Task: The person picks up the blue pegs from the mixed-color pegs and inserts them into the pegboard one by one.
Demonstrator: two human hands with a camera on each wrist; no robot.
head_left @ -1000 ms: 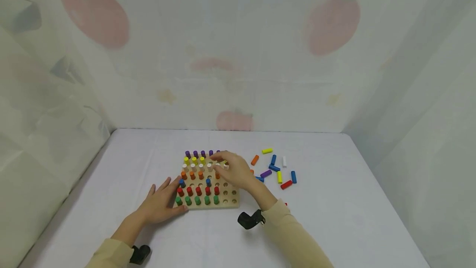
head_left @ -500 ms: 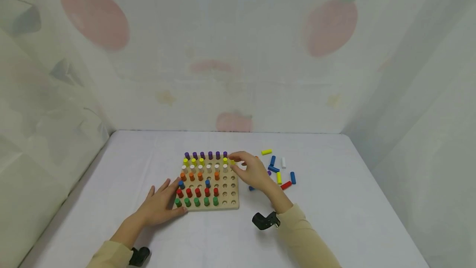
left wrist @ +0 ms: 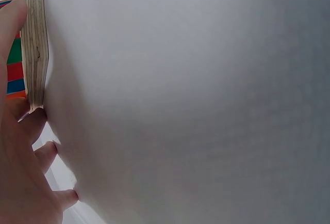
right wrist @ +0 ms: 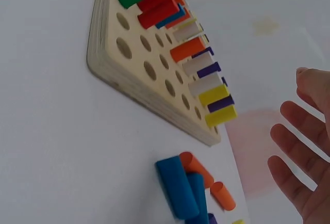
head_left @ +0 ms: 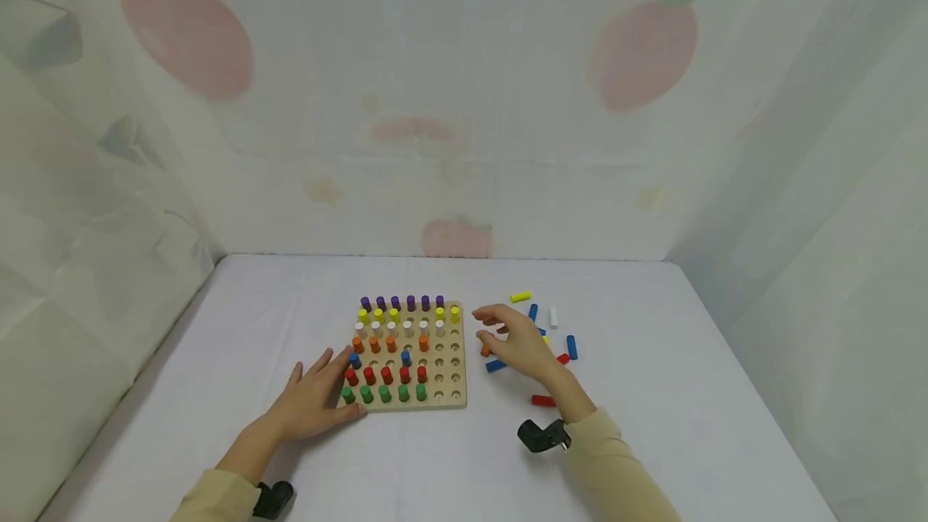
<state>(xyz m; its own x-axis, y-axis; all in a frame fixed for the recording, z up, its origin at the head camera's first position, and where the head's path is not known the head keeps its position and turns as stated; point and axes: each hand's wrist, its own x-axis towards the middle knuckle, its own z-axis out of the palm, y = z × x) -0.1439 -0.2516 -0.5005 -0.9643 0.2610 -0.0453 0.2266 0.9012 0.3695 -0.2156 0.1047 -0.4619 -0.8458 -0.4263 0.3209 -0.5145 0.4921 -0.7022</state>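
A wooden pegboard [head_left: 447,378] lies left of the table's middle, with rows of purple, yellow, white, orange, blue, red and green pegs standing in its holes. My left hand [head_left: 312,401] rests at its left edge with fingers spread, the thumb at the front corner; in the left wrist view fingertips touch the board's side [left wrist: 35,43]. My right hand [head_left: 524,345] hovers over loose pegs right of the board, fingers apart and holding nothing. Nearest it lie an orange peg [head_left: 486,350] and a blue peg [head_left: 496,366]. A yellow peg [right wrist: 222,115] stands in the board's right column.
Loose pegs are scattered on the white table right of the board: a yellow one [head_left: 520,296] at the back, a white one [head_left: 554,318], a blue one [head_left: 572,347] and a red one [head_left: 543,400] near my right wrist. White printed curtains [head_left: 457,143] surround the table.
My right hand has moved right, from over the board to the loose pegs beside it, uncovering the yellow pegs at the board's right. The left hand has stayed put.
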